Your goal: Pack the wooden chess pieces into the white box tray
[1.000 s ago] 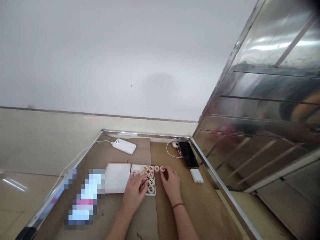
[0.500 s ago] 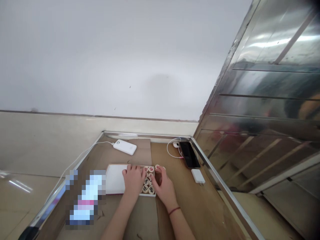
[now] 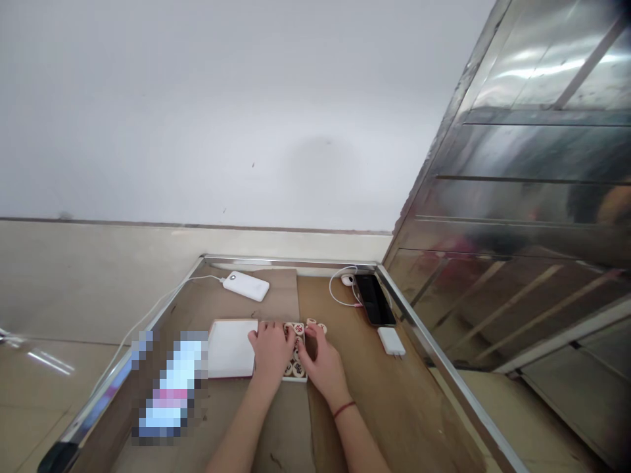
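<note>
A shallow white box (image 3: 298,380) holds round Chinese chess pieces (image 3: 298,369) with red or black characters. My left hand (image 3: 272,347) lies over the box's left part, its index finger reaching onto the pieces, its thumb spread left; it hides much of the box. At the right edge is my right hand (image 3: 325,364), thumb and index finger apart, the thumb tip touching the pieces. I see nothing held in either hand. Loose chess pieces (image 3: 322,327) lie just beyond the right fingers. Left of the box sits a flat white lid or tray (image 3: 231,348).
Cardboard (image 3: 384,407) covers the metal-framed table (image 3: 444,378). A white power bank (image 3: 246,286) with a cable lies back left. Back right are a black phone (image 3: 375,300) and a white charger (image 3: 391,341). A blurred-out lit screen (image 3: 170,387) is at left.
My left hand has shifted slightly right over the pieces, uncovering more of the white lid or tray. The right hand stays nearly in place. The whole view has tilted a little.
</note>
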Tool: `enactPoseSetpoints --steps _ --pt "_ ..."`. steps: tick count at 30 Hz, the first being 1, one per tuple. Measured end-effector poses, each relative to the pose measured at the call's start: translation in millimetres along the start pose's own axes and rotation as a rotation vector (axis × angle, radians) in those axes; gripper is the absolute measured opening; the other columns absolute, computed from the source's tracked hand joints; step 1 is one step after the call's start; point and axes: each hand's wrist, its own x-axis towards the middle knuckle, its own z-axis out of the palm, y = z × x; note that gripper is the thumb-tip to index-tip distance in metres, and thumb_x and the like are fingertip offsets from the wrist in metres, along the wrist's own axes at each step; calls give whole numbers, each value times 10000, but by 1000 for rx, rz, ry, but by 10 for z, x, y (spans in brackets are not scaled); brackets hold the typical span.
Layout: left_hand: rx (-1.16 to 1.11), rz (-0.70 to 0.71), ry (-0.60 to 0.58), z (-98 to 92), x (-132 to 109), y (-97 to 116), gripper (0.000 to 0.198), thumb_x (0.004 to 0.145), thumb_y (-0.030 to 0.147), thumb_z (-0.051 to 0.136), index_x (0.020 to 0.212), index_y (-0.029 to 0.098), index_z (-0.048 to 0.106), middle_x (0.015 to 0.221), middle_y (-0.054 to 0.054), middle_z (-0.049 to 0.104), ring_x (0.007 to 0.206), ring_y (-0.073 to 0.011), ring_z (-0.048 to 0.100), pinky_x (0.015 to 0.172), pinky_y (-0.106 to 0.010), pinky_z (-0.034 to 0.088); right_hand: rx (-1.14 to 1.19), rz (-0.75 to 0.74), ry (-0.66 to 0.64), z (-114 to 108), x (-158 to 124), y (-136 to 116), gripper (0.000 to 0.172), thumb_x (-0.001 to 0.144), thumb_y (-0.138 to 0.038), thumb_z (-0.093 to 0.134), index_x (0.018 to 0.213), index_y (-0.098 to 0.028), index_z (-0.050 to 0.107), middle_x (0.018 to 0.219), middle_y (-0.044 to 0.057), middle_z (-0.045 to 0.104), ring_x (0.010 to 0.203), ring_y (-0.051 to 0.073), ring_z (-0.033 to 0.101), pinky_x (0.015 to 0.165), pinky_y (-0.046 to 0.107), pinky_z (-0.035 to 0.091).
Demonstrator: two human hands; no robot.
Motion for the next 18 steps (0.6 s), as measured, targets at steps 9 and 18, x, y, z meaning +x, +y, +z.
enactPoseSetpoints --steps 9,18 --pt "-114 -45 -53 5 33 -17 273 848 322 492 1028 197 654 984 -114 701 1013 -299 585 811 -424 340 -75 -78 175 1 44 77 324 874 -276 433 1159 -177 551 1186 118 638 1056 216 628 867 329 512" --pt "-369 133 333 97 -42 -363 258 847 299 535 1053 201 656 973 -79 658 909 -219 623 837 -387 445 -229 -36 63 22 89 126 394 822 -143 411 1182 -221 551 1165 75 646 915 200 672 733 293 531"
